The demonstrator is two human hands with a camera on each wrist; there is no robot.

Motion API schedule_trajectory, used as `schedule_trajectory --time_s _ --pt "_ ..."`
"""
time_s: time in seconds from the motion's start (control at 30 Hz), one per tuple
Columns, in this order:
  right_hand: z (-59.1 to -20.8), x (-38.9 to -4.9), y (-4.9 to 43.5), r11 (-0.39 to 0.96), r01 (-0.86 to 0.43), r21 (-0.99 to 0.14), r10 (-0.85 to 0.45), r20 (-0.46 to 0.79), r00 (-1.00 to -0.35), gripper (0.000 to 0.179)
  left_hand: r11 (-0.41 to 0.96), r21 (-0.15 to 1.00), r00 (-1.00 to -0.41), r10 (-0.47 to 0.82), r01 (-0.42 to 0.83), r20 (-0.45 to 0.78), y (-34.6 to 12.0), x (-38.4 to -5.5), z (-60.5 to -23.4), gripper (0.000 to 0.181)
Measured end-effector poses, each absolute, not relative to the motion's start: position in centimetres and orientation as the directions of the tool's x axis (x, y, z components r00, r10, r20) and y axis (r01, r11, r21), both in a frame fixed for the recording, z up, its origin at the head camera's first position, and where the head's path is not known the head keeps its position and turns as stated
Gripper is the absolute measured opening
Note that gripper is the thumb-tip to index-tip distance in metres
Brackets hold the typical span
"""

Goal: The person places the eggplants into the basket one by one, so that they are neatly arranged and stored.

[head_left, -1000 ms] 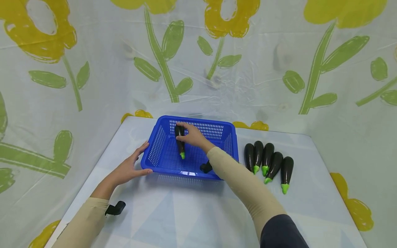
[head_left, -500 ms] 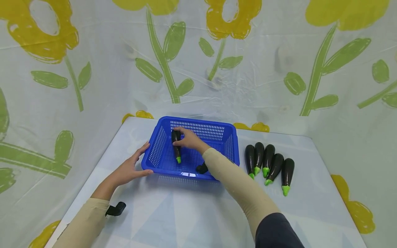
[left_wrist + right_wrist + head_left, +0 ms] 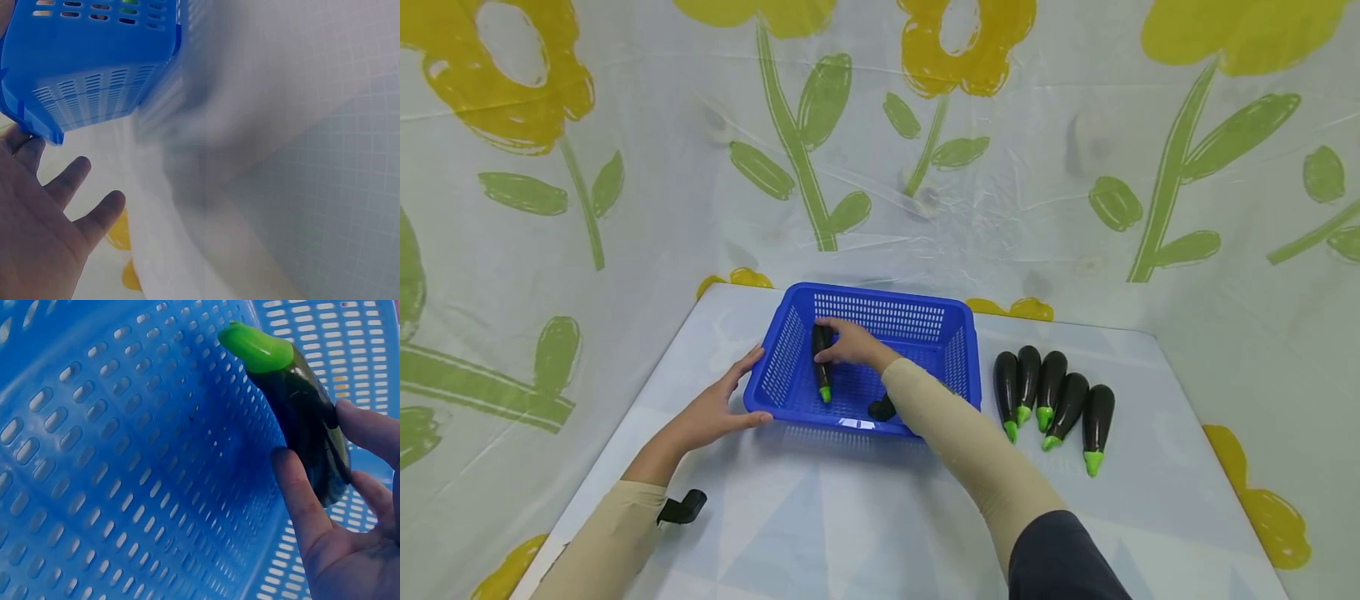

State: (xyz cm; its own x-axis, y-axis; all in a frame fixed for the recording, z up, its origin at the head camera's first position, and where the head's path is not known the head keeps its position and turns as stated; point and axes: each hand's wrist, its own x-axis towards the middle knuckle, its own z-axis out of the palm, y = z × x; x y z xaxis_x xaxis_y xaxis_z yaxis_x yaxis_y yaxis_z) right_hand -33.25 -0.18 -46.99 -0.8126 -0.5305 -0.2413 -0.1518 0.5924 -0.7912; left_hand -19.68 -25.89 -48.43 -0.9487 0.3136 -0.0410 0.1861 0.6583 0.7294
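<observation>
A dark, glossy eggplant [image 3: 822,367] with a bright green cap is inside the blue plastic basket [image 3: 850,421], near its left side. My right hand [image 3: 853,344] pinches it between thumb and fingers; in the right wrist view the eggplant [image 3: 306,419] shows its green end pointing away from the palm. Whether it touches the basket floor I cannot tell. With fingers spread and fairly straight, my left hand [image 3: 711,410] touches the basket's left front corner. The left wrist view shows fingertips of the left hand [image 3: 44,212] against the blue rim, other fingers apart from it.
Right of the basket lie several more eggplants [image 3: 1051,390], side by side on the pale patterned table [image 3: 842,533]. A flower-printed sheet [image 3: 1000,183] hangs behind and beside the table. Black camera pieces [image 3: 683,507] stick out from the wrists.
My right hand has moved left, lower and nearer inside the basket, carrying the eggplant. The left hand has stayed at the basket corner. The other eggplants have not moved.
</observation>
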Motion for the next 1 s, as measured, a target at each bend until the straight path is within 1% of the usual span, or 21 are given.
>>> schedule_trajectory --time_s 0.2,0.47,0.6,1.0 --pt "-47.37 -33.31 -0.12 0.605 -0.128 -0.786 -0.534 -0.281 -0.798 0.081 0.656 0.73 -0.947 0.319 0.19 -0.041 -25.63 -19.73 -48.43 0.108" --pt "-47.2 -32.97 -0.03 0.603 -0.128 -0.787 -0.54 -0.285 -0.792 0.082 0.658 0.726 -0.947 0.32 0.201 -0.027 -25.58 -19.75 -48.6 0.109" --pt "-47.16 -32.87 -0.01 0.591 -0.12 -0.798 -0.542 -0.283 -0.791 0.08 0.654 0.729 -0.947 0.319 0.203 -0.023 -25.66 -19.77 -48.71 0.109" --pt "-46.72 -32.65 0.22 0.598 -0.151 -0.787 -0.544 -0.26 -0.798 0.075 0.664 0.72 -0.95 0.311 0.204 -0.016 -25.78 -19.71 -48.73 0.11"
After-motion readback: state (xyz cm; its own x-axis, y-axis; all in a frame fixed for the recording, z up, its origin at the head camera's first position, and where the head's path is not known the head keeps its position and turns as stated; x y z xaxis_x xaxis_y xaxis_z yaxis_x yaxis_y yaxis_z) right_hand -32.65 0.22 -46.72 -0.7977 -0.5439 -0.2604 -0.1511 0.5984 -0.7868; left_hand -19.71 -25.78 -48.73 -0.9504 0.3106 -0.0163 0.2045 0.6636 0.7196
